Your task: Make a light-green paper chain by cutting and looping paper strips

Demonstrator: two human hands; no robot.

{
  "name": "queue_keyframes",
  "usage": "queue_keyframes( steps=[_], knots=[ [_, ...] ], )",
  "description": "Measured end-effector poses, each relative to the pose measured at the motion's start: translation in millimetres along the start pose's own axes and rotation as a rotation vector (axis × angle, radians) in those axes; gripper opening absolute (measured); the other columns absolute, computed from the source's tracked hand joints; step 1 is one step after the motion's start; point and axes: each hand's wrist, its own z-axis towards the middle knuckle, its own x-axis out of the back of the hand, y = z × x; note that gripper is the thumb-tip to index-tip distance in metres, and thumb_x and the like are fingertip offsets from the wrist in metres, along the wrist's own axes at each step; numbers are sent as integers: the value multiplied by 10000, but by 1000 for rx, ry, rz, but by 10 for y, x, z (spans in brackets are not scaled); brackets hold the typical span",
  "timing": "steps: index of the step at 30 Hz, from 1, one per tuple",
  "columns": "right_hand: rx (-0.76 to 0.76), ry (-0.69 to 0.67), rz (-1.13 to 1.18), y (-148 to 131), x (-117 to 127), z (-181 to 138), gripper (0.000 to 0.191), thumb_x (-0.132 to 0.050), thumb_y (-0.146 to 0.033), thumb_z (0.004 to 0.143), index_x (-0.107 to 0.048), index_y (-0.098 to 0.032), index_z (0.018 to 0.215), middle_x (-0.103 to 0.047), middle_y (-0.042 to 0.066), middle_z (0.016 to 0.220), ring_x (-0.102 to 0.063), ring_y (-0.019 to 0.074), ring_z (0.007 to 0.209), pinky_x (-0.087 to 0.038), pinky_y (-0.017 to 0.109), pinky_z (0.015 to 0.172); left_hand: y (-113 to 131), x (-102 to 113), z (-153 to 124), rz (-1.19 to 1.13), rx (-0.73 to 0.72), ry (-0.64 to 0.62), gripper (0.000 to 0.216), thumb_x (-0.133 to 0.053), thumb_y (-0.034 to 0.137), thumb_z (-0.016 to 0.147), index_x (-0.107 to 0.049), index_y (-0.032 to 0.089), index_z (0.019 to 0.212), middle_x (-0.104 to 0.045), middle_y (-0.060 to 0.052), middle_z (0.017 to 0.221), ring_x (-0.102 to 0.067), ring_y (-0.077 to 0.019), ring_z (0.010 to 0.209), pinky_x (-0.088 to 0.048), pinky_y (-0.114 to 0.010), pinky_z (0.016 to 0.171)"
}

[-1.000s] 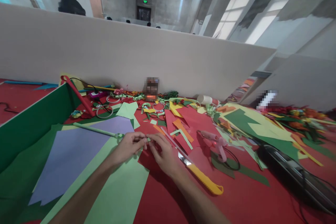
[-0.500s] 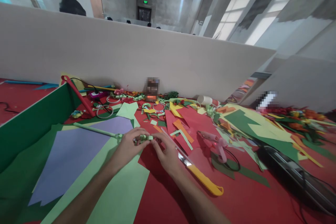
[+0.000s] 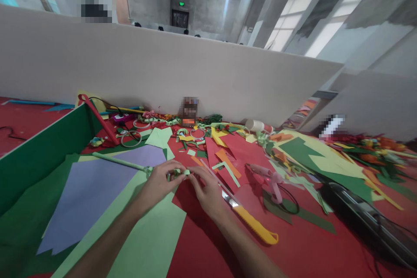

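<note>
A rolled light green paper stem [image 3: 119, 162] with small curled paper pieces along it runs rightward into my left hand [image 3: 163, 178]. The thumb and fingers of that hand close round its curled part, hiding some of it. At the far end, my right hand [image 3: 203, 184] pinches a small light green paper curl [image 3: 186, 172] between thumb and fingertips. Both hands meet above the light green sheet [image 3: 148, 230] and the red tabletop [image 3: 202, 247]. By my right wrist lies a yellow utility knife [image 3: 256, 225], its blade showing.
Right of the knife stands a pink glue gun [image 3: 273, 182] with a black cable. A long black device [image 3: 368, 217] lies farther right. Purple paper [image 3: 87, 195] and a green panel [image 3: 48, 143] are on the left. Paper scraps line the foot of a white partition [image 3: 202, 69].
The view has shifted very slightly. My hands keep nearly the same pose, and the paper curl at my right fingertips looks slightly turned.
</note>
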Motion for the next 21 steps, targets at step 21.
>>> queue_keyframes(
  steps=[21],
  knots=[
    [-126, 86, 26, 15, -36, -20, 211, -576, -311, 976, -648, -216, 1150, -695, 54, 1024, -639, 206, 906, -506, 332, 827, -67, 98, 21, 188, 78, 97, 270, -511, 297, 972, -688, 221, 1161, -734, -59, 1112, -657, -209, 933, -526, -311, 814]
  ],
)
